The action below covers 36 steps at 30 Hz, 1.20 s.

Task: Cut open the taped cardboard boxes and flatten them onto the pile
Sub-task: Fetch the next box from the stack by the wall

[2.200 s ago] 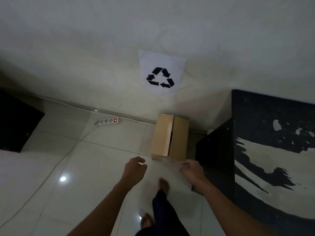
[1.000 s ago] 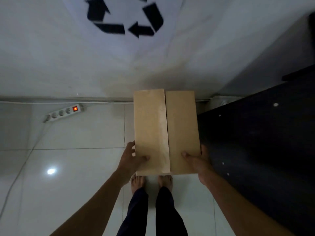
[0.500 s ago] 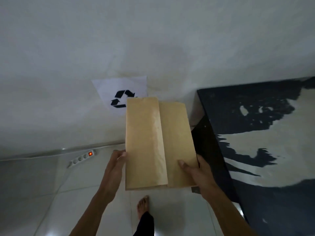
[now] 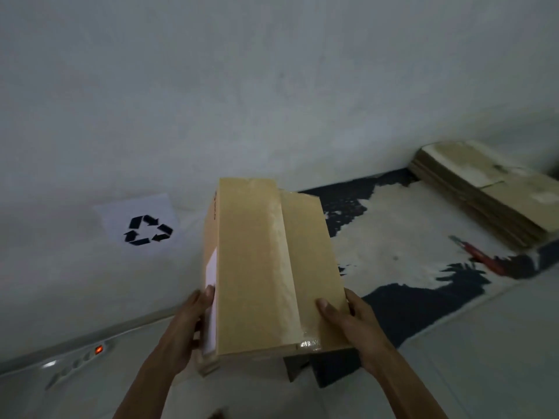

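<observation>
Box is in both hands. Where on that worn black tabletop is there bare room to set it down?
The cardboard box is held by the left hand and right hand. The free patch is the tabletop middle, between the box and the red cutter. It is crowded at the far right, where the flattened cardboard pile lies with the cutter just in front.

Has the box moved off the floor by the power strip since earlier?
Yes. The box is lifted off the floor, above the power strip, held in both hands.
</observation>
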Each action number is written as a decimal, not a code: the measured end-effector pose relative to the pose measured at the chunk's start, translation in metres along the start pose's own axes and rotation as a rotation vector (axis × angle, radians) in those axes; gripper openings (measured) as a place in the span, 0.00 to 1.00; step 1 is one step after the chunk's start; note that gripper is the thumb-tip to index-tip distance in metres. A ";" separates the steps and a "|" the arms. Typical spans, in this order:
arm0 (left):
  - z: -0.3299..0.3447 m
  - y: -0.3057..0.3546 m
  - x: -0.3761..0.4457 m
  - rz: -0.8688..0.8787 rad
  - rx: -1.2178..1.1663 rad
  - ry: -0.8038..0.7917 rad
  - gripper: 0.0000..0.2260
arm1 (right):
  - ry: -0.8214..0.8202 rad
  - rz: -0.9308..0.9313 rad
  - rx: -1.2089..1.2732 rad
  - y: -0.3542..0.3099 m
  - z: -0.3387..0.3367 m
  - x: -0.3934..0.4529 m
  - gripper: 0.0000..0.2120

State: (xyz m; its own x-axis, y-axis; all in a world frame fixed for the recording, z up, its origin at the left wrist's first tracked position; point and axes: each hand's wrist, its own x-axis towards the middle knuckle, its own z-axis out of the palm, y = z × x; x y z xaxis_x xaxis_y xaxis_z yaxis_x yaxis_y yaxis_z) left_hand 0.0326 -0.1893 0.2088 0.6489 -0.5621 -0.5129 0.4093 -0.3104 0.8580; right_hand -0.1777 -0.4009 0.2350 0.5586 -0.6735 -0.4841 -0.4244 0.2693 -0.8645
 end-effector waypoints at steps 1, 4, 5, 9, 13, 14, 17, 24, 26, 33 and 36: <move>0.014 0.002 -0.003 0.012 0.005 -0.019 0.55 | 0.007 -0.008 0.007 0.001 -0.016 -0.005 0.30; 0.053 0.013 -0.002 0.065 0.023 0.012 0.56 | 0.038 -0.034 0.038 0.000 -0.062 -0.007 0.33; 0.064 0.018 0.000 0.091 0.002 0.014 0.56 | 0.057 -0.037 0.054 -0.002 -0.076 -0.005 0.33; 0.110 0.040 0.016 0.094 -0.134 -0.083 0.50 | 0.060 -0.018 0.139 -0.011 -0.121 0.018 0.29; 0.152 0.053 0.051 -0.033 -0.296 -0.152 0.36 | 0.046 -0.008 0.151 -0.019 -0.151 0.059 0.31; 0.163 0.058 0.061 -0.044 -0.312 -0.157 0.42 | 0.062 -0.017 0.142 -0.023 -0.159 0.072 0.30; 0.190 0.072 0.092 -0.049 -0.311 -0.193 0.54 | 0.061 -0.038 0.080 -0.037 -0.185 0.105 0.26; 0.249 0.108 0.137 0.095 -0.124 -0.057 0.51 | -0.145 0.137 0.116 -0.068 -0.224 0.174 0.28; 0.260 0.117 0.140 0.134 -0.076 -0.026 0.51 | -0.240 0.189 0.238 -0.068 -0.224 0.194 0.36; 0.331 0.145 0.150 0.306 0.268 0.103 0.46 | -0.367 0.247 0.460 -0.070 -0.219 0.235 0.36; 0.378 0.154 0.169 0.265 0.493 0.182 0.54 | -0.354 0.271 0.570 -0.073 -0.243 0.250 0.32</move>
State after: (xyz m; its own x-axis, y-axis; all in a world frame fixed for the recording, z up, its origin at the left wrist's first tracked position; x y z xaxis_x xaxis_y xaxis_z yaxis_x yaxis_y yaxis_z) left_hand -0.0367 -0.6218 0.2646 0.8058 -0.5420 -0.2386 -0.1000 -0.5216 0.8473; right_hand -0.1803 -0.7557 0.2103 0.7247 -0.2952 -0.6226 -0.1968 0.7772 -0.5976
